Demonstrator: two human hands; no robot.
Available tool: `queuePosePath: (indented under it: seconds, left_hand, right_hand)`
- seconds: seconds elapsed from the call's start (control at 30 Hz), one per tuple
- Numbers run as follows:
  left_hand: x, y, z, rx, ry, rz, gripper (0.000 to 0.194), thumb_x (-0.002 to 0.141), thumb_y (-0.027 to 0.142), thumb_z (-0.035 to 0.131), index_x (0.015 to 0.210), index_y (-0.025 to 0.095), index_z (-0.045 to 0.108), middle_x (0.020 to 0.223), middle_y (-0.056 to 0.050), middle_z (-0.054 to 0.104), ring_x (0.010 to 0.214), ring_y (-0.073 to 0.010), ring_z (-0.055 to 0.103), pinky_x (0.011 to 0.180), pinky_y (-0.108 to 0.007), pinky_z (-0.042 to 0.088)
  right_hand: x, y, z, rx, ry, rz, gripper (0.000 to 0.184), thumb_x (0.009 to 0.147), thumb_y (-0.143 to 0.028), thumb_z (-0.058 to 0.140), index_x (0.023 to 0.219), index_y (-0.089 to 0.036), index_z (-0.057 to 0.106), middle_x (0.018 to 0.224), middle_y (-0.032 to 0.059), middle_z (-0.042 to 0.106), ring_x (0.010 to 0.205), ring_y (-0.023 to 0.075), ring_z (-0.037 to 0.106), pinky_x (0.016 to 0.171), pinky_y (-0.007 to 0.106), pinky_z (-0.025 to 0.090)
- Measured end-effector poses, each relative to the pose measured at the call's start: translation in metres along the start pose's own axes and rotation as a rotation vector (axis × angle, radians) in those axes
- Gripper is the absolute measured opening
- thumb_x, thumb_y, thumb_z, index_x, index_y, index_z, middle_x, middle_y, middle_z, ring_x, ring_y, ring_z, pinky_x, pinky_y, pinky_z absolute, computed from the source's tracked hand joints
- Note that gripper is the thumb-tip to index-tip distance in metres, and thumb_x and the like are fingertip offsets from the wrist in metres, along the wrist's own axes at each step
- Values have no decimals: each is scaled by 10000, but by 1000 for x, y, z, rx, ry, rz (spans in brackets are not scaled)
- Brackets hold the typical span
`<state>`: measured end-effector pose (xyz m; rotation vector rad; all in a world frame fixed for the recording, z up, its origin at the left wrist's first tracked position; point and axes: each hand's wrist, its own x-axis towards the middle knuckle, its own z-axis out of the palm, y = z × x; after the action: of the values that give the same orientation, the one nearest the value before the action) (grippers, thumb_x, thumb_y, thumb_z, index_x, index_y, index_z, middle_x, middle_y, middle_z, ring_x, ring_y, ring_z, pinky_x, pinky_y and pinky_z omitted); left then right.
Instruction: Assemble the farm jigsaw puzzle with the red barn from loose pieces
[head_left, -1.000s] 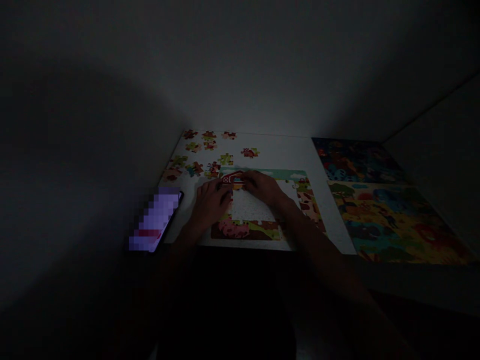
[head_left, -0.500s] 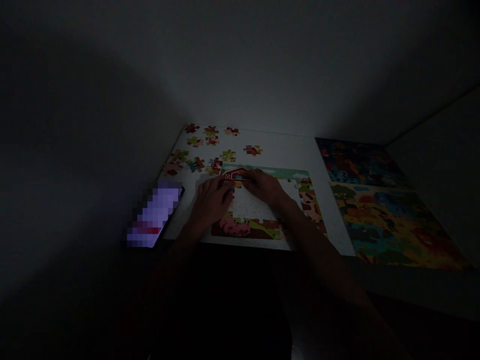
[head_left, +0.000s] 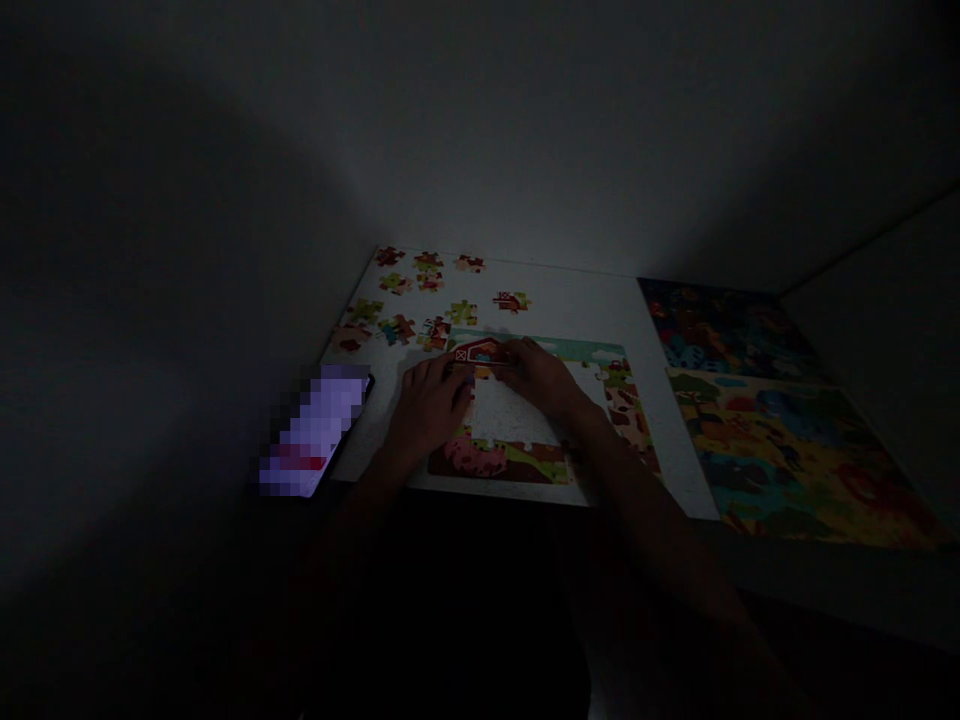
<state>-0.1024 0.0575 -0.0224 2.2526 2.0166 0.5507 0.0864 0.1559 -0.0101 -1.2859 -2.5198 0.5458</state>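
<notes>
A partly assembled jigsaw puzzle lies flat as a frame, its middle showing the white board. My left hand rests over the frame's left side, fingers stretched forward and thumb apart, beside a red barn section. At the barn's right side, my right hand has its fingers curled down and pinched at a puzzle piece by the top edge. The fingertips and most of that piece are hidden beneath the hand, and the light is dim.
Several loose puzzle pieces lie at the board's back left, with one barn piece behind the frame. A lit phone lies at the left edge. Two finished animal pictures lie at right. A wall stands behind.
The whole view has shifted slightly, so things sit a little further right. My right-hand fingers have moved slightly at the barn, showing more of it; my left hand stays in place.
</notes>
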Motion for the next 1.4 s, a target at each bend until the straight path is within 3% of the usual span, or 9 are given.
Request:
queuePosePath:
  seconds: [0.27, 0.6, 0.7, 0.83, 1.0, 1.23, 1.4]
  left_hand:
    - [0, 2, 1, 15, 18, -1, 352, 962, 288, 485, 1297, 247, 584, 1395, -98, 536, 1248, -304, 478, 1029, -486, 393]
    - [10, 6, -7, 125, -54, -5, 313, 971, 310, 474, 1238, 239, 623, 1266, -106, 593, 1148, -300, 512, 951, -458, 425]
    - [18, 7, -5, 176, -38, -11, 376, 983, 352, 464, 1323, 259, 594, 1226, -129, 579, 1130, -310, 517, 931, -453, 432]
    - [22, 8, 1, 200, -15, -16, 442, 996, 419, 450, 1425, 337, 519, 1253, -130, 554, 1150, -318, 511, 950, -466, 424]
    - [21, 9, 2, 190, -37, -42, 427, 999, 422, 446, 1398, 322, 558, 1311, -135, 543, 1189, -321, 501, 972, -477, 430]
    - [23, -9, 11, 91, -48, -37, 402, 983, 375, 494, 1378, 379, 570, 1406, -93, 518, 1223, -319, 502, 999, -510, 440]
    - [21, -20, 9, 0, -46, 24, 359, 1003, 364, 458, 1308, 306, 638, 1410, -82, 550, 1237, -276, 517, 1031, -482, 440]
  right_hand:
    - [4, 11, 4, 63, 11, -11, 218, 941, -304, 600, 1120, -222, 694, 1026, 58, 640, 877, 174, 610, 798, 285, 463]
    - [5, 3, 1, 11, -27, 16, 291, 954, -316, 575, 1213, -259, 697, 1001, 59, 628, 856, 170, 608, 728, 262, 437]
    - [4, 1, 0, -14, -25, 5, 344, 968, -294, 547, 1295, -295, 654, 1023, 60, 622, 863, 172, 611, 737, 267, 436]
    - [2, -3, -1, -39, -49, -37, 369, 986, -268, 513, 1334, -308, 624, 1051, 67, 623, 899, 174, 608, 752, 260, 434]
    - [1, -5, 2, -62, -46, -103, 366, 1000, -306, 499, 1348, -297, 610, 1068, 83, 629, 921, 188, 591, 795, 283, 449]
    - [3, 7, 2, 54, -29, -89, 347, 964, -290, 574, 1305, -298, 638, 1049, 59, 631, 882, 161, 600, 755, 249, 441]
    - [7, 24, 6, 73, 10, -58, 286, 954, -247, 567, 1192, -297, 718, 997, 47, 632, 833, 150, 610, 735, 248, 436]
